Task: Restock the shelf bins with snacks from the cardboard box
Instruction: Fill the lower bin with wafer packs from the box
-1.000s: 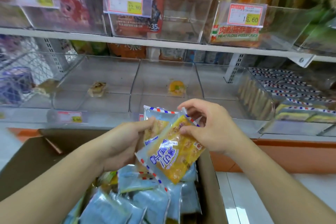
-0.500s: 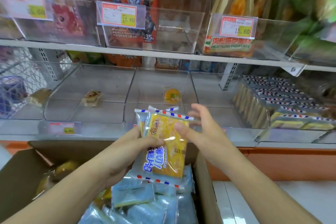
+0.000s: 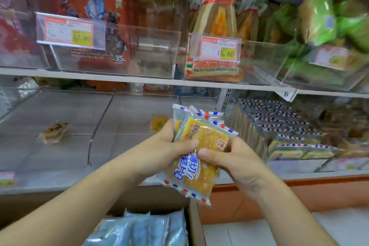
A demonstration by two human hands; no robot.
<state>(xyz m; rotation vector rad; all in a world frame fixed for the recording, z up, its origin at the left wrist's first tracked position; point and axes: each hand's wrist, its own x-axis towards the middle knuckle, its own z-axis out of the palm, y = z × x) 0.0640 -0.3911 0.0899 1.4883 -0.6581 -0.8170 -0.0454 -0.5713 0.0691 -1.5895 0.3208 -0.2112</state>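
Note:
A small stack of yellow snack packets (image 3: 201,146) with red-and-blue striped edges is held upright in front of the lower shelf. My left hand (image 3: 165,152) grips the stack from the left, thumb across the front packet. My right hand (image 3: 233,162) grips it from the right, thumb on the front. Below, the cardboard box (image 3: 194,223) holds more pale blue packets (image 3: 139,229). To the right stands a clear shelf bin (image 3: 257,138) filled with rows of the same striped packets.
Two clear lower bins (image 3: 103,120) sit behind my hands, each holding one loose snack (image 3: 55,132). The upper shelf (image 3: 139,80) carries clear bins with price tags, an orange box, sandwich cakes and green packs. An orange shelf base (image 3: 299,191) runs below right.
Both hands lifted the packets higher and to the right, toward the shelf. My right hand went from open beside the stack to gripping it. The view tilted up, hiding most of the box.

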